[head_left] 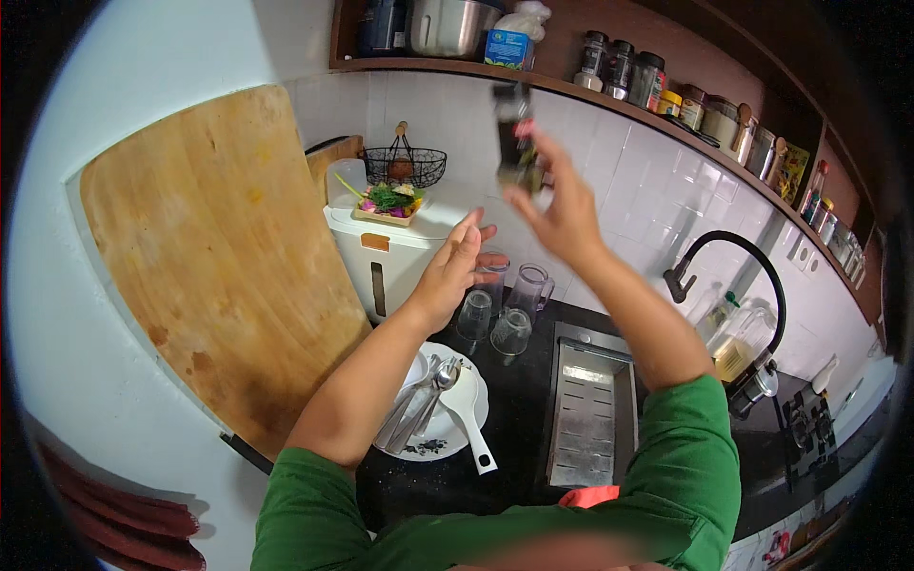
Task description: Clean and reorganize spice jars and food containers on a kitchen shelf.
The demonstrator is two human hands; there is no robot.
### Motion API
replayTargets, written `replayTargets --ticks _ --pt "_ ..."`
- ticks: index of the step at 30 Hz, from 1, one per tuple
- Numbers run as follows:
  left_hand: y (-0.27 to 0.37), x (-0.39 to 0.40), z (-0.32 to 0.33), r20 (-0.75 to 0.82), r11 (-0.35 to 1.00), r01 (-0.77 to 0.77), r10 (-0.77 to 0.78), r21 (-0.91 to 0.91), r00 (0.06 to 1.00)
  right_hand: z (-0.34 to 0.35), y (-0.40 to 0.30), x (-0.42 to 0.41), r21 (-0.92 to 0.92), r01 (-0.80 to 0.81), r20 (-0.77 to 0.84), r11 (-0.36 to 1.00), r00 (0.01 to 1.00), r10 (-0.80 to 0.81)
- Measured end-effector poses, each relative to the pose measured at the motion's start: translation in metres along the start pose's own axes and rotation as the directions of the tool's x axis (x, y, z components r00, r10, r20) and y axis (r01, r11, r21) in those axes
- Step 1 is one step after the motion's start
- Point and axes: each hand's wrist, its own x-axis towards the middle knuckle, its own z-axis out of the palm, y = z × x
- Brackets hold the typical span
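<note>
My right hand [564, 203] is raised near the tiled wall and grips a dark spice jar [515, 143]. The jar has a clear band near its top and a patch of red, and motion blurs it. Below and to its left, my left hand [460, 268] is held up with its fingers apart and nothing in it. Behind its fingertips stand several glasses, among them an upturned tumbler [512, 332] and a purple-tinted glass mug [531, 289]. A white plate [457, 435] under my left forearm bears metal spoons [428, 400] and a white rice paddle [468, 407].
An open wooden shelf [557, 86] overhangs the counter, with several spice jars [620, 68] along it. A white bin [350, 257] carries a small flower tray [389, 203]. A large wooden board [221, 250] leans at left. The sink [589, 414] and black faucet [767, 264] are at right.
</note>
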Motion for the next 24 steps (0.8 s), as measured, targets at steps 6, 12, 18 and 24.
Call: replayTargets --ticks 6,12,18,24 --pt "-0.009 -0.005 -0.012 0.128 0.995 0.013 -0.026 0.102 0.991 -0.03 0.087 0.106 -0.437 -0.133 -0.169 0.89 0.984 0.064" --pt "-0.007 -0.01 -0.015 0.154 0.991 0.025 -0.045 0.129 0.987 -0.028 0.118 0.137 -0.558 -0.303 0.081 0.772 0.907 0.414" --pt "-0.01 -0.01 -0.015 0.167 0.989 0.014 -0.038 0.144 0.985 -0.024 0.142 0.133 -0.644 -0.253 -0.026 0.722 0.95 0.31" --pt "-0.015 -0.009 -0.018 0.177 0.987 0.005 -0.034 0.16 0.984 -0.015 0.126 0.127 -0.727 -0.3 0.089 0.617 0.85 0.519"
